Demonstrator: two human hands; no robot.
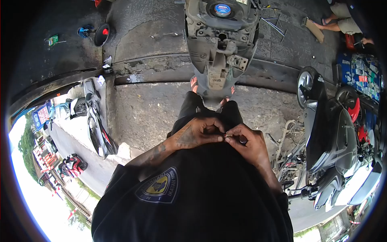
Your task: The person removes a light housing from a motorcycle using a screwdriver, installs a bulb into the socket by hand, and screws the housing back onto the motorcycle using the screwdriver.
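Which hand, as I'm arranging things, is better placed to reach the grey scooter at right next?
Probably the right hand: it's nearer the grey scooter than the left hand, though both are busy with a small piece.

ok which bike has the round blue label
The partly stripped bike straight ahead, with its round blue label near the picture's top; the left bikes and right bikes show none.

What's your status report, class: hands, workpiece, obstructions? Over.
Right hand: pinching small piece, too tiny to identify. Left hand: fingertips at it, grip unclear. Scooter body ahead, apart from both hands; nothing visibly blocking.
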